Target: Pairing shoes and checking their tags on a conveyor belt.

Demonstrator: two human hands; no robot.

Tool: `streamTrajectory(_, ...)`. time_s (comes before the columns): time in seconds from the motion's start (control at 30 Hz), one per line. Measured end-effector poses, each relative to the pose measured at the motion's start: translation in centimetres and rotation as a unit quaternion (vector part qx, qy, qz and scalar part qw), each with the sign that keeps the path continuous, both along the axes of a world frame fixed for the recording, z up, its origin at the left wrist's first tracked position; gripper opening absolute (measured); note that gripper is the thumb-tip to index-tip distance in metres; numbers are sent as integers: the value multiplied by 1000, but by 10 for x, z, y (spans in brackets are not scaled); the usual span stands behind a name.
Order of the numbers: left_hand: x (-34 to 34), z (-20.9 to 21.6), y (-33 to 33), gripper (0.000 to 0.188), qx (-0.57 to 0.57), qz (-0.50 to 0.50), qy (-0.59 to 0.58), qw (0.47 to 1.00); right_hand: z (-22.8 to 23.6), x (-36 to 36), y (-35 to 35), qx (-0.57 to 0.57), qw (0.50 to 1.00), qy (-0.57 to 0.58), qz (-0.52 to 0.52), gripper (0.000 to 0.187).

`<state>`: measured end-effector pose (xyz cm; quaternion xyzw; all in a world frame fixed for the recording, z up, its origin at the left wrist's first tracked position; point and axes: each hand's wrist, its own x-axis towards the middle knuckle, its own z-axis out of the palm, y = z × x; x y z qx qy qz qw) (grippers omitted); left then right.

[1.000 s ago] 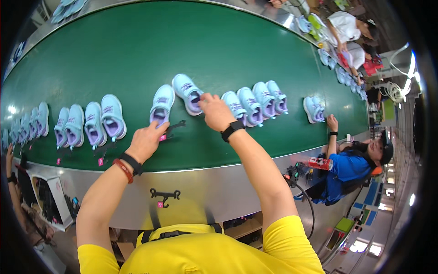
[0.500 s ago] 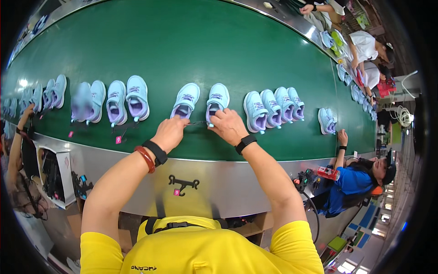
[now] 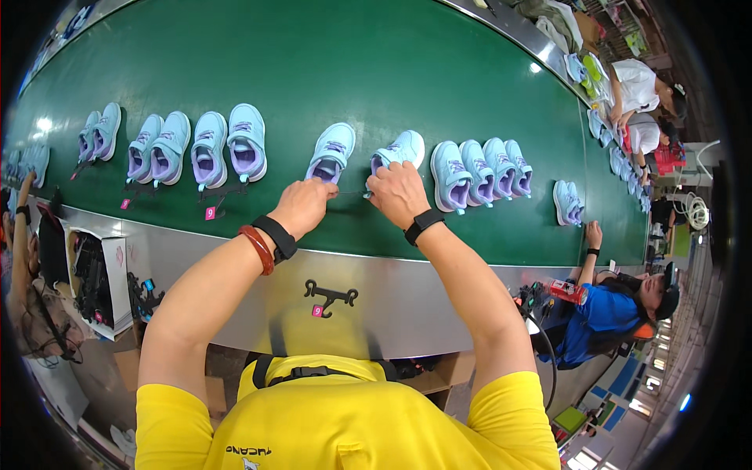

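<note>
Two light blue sneakers with lilac linings lie on the green surface before me. At the heel of the left sneaker (image 3: 335, 147), the fingers of my left hand (image 3: 301, 207) are closed on one end of a thin black shoe hanger (image 3: 352, 193). My right hand (image 3: 401, 196) pinches the heel of the right sneaker (image 3: 407, 146), which is angled with its toe toward the right. The hanger spans the gap between my hands; its right end is hidden by my fingers. Another black hanger (image 3: 330, 296) with a pink tag lies on the metal edge nearest me.
Paired sneakers with hangers at their heels (image 3: 209, 149) stand to the left. A row of several sneakers (image 3: 482, 172) is to the right, with another pair (image 3: 568, 204) beyond, near a co-worker in blue (image 3: 619, 321). A white box of black hangers (image 3: 102, 286) sits at lower left.
The right sneaker has swung its toe to the right under my right hand. Both hands and the shoes beside them sit slightly higher in view, while the left-hand pairs have shifted.
</note>
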<state>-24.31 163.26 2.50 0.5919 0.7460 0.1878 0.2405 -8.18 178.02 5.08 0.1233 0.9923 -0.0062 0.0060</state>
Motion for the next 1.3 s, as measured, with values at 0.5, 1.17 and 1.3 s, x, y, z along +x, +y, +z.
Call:
streamTrajectory(0.5,8,10,-9,19,38,4,-53,998,-7,-8,-4,30,999,-11,0,9)
streamTrajectory(1.17,54,69,28,31,187,-72,6,980,-41,112,-155,-256,964,24,-71,37)
streamTrajectory(1.3,120,55,78,28,145,-129,-47,980,-38,138,-133,-266,957,22,-117,31)
